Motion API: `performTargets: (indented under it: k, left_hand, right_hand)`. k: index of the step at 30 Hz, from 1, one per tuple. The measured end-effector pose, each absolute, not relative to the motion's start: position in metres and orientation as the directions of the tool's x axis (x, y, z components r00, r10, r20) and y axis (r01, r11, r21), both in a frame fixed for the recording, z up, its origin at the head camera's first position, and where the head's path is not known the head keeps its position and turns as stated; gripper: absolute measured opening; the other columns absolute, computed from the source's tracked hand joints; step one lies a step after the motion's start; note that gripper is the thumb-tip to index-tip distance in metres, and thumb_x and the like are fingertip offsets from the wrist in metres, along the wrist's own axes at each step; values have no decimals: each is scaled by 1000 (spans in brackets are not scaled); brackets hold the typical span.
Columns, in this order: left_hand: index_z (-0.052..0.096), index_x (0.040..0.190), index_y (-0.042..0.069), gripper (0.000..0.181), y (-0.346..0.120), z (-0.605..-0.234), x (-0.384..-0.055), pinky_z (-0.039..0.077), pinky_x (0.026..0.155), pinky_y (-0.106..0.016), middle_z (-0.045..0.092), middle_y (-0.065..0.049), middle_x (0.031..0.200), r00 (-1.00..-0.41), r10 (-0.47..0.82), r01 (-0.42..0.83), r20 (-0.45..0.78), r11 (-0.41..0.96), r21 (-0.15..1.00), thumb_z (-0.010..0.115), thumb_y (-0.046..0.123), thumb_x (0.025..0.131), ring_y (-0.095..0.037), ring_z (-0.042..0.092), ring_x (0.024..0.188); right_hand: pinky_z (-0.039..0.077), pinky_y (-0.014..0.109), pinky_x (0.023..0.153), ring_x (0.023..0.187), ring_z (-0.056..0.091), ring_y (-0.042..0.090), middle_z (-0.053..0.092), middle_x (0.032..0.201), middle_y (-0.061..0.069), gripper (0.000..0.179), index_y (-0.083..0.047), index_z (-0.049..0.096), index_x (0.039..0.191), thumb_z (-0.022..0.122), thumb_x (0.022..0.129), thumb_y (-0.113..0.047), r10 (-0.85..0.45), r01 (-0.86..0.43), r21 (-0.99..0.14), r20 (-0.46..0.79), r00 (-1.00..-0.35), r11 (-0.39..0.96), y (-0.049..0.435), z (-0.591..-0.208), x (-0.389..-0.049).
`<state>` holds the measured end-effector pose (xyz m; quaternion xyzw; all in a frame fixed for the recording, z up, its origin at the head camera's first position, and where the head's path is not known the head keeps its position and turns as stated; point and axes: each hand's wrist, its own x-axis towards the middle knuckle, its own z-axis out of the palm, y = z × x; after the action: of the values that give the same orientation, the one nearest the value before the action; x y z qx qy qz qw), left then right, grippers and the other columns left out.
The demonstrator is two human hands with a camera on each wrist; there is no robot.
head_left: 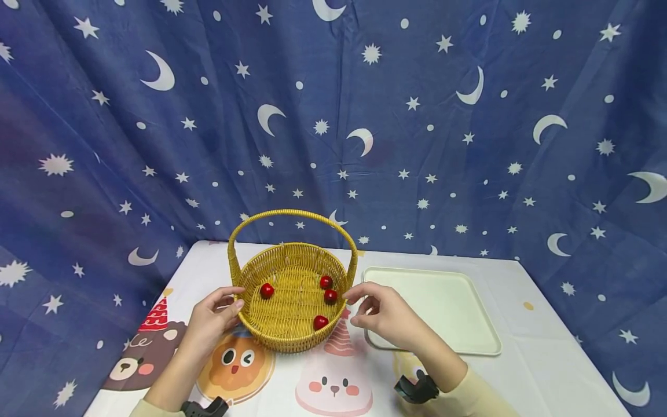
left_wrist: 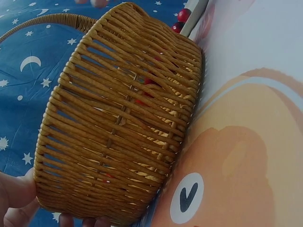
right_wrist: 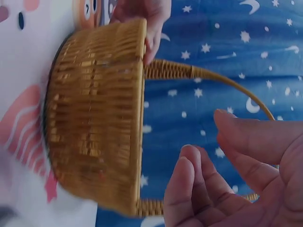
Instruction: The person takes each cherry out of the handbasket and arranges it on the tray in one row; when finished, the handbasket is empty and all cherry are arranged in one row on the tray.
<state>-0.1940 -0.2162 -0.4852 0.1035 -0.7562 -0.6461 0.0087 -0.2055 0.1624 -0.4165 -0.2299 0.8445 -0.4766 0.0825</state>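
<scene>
Pinching the basket (head_left: pixel 283 343) by its left rim is the left hand (head_left: pixel 211 315); just right of the basket hangs the right hand (head_left: pixel 383 310), fingers loosely bent.

I see a blue curtain (head_left: pixel 333 75) with white moons (head_left: pixel 167 77) and stars (head_left: pixel 444 44), and before it a white tablecloth (head_left: pixel 542 324) which shows a brown bear (head_left: pixel 156 348) and a winking orange face (head_left: pixel 238 377).
</scene>
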Motion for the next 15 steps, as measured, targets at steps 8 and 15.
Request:
performTargets:
  k: [8,15]
  left_hand:
    - [62,145,2,41,-216,-485,-193,67,85,-25,53,-13,121,-978,-172,-143,-118,142,979,69,12,106,-10,71,95]
    - [62,145,3,41,-216,-486,-193,67,86,-26,52,-12,122,-978,-170,-144,-119,144,979,69,13,106,-10,71,96]
  right_hand:
    - [66,36,93,110,72,27,72,128,4,50,-17,72,132,82,88,6,-584,-398,-822,101,-806,407,109,-415,-221]
    - [59,44,111,129,68,31,71,137,8,56,-16,66,143,82,92,-2,-726,-508,-679,-55,-685,530,75,-424,-250]
